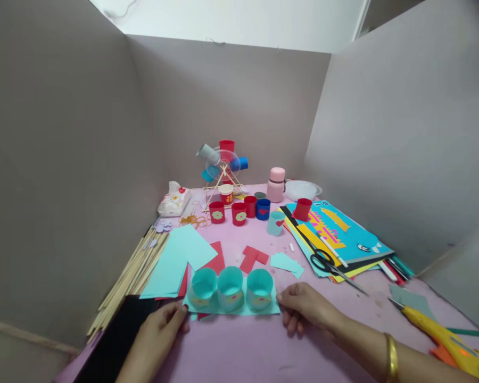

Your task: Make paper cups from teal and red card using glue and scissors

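Three teal paper cups (231,289) stand in a row on a teal paper sheet (271,308) near the front of the pink table (239,351). My left hand (159,330) pinches the sheet's left edge with closed fingers. My right hand (307,308), a gold bangle on its wrist, grips the sheet's right edge with curled fingers.
Behind lie teal and red paper pieces (183,255), wooden sticks (131,276), small red and blue cups (239,211), a cup-wheel model (223,165), a pink bottle (276,184), a white bowl (301,190). Coloured sheets with scissors (327,263) sit right; a yellow glue gun (443,335) front right. Grey partitions enclose the table.
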Demonstrator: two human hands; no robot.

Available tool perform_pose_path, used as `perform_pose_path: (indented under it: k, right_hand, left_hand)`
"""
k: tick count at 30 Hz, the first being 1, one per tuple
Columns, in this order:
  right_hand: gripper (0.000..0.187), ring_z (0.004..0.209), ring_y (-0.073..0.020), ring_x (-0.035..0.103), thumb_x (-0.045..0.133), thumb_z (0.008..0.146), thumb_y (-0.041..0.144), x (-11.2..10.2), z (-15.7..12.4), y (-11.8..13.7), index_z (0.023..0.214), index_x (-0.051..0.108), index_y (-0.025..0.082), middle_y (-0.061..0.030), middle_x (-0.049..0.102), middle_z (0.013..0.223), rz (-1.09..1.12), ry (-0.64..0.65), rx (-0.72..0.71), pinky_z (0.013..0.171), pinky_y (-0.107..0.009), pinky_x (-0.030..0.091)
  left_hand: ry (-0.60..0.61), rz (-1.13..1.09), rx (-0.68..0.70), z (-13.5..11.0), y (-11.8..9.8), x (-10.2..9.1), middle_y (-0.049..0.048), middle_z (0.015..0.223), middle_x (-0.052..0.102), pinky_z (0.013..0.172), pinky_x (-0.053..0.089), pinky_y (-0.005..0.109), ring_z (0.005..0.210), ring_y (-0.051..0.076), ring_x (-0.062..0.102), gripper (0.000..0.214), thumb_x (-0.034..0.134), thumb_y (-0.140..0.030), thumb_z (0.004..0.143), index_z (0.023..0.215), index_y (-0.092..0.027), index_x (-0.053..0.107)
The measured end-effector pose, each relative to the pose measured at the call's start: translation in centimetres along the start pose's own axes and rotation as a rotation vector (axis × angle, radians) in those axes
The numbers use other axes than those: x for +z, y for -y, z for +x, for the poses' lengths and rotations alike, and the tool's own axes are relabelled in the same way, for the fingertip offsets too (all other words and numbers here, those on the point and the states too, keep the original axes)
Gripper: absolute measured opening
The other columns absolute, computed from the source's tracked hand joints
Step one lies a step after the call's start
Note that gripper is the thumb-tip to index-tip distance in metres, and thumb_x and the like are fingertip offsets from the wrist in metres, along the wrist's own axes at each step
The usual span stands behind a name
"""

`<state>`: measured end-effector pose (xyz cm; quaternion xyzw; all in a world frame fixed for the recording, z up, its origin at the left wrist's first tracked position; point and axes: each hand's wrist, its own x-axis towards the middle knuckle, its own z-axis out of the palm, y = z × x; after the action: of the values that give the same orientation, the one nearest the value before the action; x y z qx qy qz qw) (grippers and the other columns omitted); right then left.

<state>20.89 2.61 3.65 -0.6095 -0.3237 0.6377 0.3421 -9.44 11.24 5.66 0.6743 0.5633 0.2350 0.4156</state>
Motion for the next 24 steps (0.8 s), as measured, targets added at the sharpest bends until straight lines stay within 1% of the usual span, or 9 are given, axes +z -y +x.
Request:
perform_pose_path:
  k: [2, 5, 7, 9, 12, 15, 19, 24]
  right_hand:
    - [0.021, 0.059, -0.011, 0.062, 0.054, 0.093, 0.033, 0.2, 0.1, -0.1, 0.097, 0.062, 0.014, -0.0001, 0.066, 0.082, -0.048, -0.011, 0.021, 0.053, -0.026, 0.053]
    - [0.025, 0.045, -0.0074, 0.056, 0.053, 0.094, 0.033, 0.6, 0.2, 0.0, 0.08, 0.061, 0.013, 0.0051, 0.061, 0.063, -0.095, -0.03, 0.026, 0.042, -0.02, 0.046]
    - [0.031, 0.04, -0.0077, 0.056, 0.054, 0.092, 0.03, 0.9, 0.1, 0.1, 0.067, 0.057, 0.014, 0.0056, 0.059, 0.053, -0.088, -0.048, -0.001, 0.036, -0.017, 0.04]
    - [0.032, 0.039, -0.0088, 0.059, 0.054, 0.088, 0.028, 1.1, -0.1, 0.1, 0.059, 0.052, 0.016, 0.0038, 0.06, 0.048, -0.059, -0.072, -0.038, 0.032, -0.016, 0.036]
    - [0.027, 0.038, -0.0097, 0.061, 0.057, 0.08, 0.031, 1.1, -0.5, 0.1, 0.057, 0.049, 0.018, 0.0012, 0.063, 0.048, -0.014, -0.099, -0.086, 0.032, -0.015, 0.035]
    - [0.025, 0.038, -0.0099, 0.06, 0.061, 0.075, 0.035, 0.9, -0.9, 0.4, 0.059, 0.05, 0.018, 0.0001, 0.065, 0.05, 0.017, -0.121, -0.115, 0.033, -0.015, 0.036]
    - [0.022, 0.039, -0.0096, 0.06, 0.063, 0.074, 0.033, 0.6, -1.1, 1.3, 0.062, 0.052, 0.018, 0.0005, 0.065, 0.05, 0.042, -0.157, -0.127, 0.036, -0.015, 0.036]
    - [0.022, 0.04, -0.009, 0.06, 0.064, 0.075, 0.03, 0.4, -1.5, 2.1, 0.061, 0.053, 0.017, 0.0017, 0.064, 0.049, 0.053, -0.186, -0.134, 0.036, -0.015, 0.035]
  left_hand:
    - [0.01, -0.034, -0.024, -0.2, -0.1, 0.1, -0.001, 0.05, 0.057, 0.049, 0.032, 0.025, 0.047, 0.016, 0.046, 0.044, 0.048, -0.058, 0.074, 0.055, -0.02, 0.059]
    - [0.023, -0.096, -0.063, -0.8, -0.8, 0.1, -0.0011, 0.051, 0.056, 0.048, 0.03, 0.025, 0.047, 0.014, 0.044, 0.044, 0.047, -0.056, 0.075, 0.055, -0.018, 0.059]
    - [0.031, -0.144, -0.095, -1.2, -1.2, 0.1, -0.0003, 0.054, 0.058, 0.046, 0.029, 0.024, 0.047, 0.013, 0.044, 0.043, 0.049, -0.056, 0.074, 0.056, -0.018, 0.059]
    - [0.038, -0.191, -0.131, -1.7, -1.5, 0.1, 0.0009, 0.057, 0.06, 0.045, 0.028, 0.023, 0.047, 0.012, 0.045, 0.043, 0.05, -0.056, 0.073, 0.058, -0.017, 0.059]
    - [0.043, -0.249, -0.182, -2.2, -1.7, 0.1, 0.0017, 0.058, 0.062, 0.045, 0.027, 0.022, 0.045, 0.01, 0.044, 0.042, 0.05, -0.055, 0.074, 0.06, -0.016, 0.06]
    - [0.038, -0.299, -0.216, -2.3, -1.9, 0.1, 0.0006, 0.056, 0.061, 0.043, 0.025, 0.021, 0.042, 0.009, 0.041, 0.039, 0.054, -0.053, 0.071, 0.061, -0.016, 0.06]
    - [0.018, -0.362, -0.227, -2.2, -2.6, 0.2, -0.0011, 0.059, 0.061, 0.042, 0.027, 0.02, 0.044, 0.009, 0.043, 0.035, 0.058, -0.052, 0.067, 0.066, -0.018, 0.058]
    - [-0.009, -0.404, -0.217, -1.9, -3.2, 0.3, -0.0022, 0.057, 0.06, 0.043, 0.029, 0.021, 0.044, 0.009, 0.043, 0.036, 0.06, -0.053, 0.066, 0.063, -0.018, 0.056]
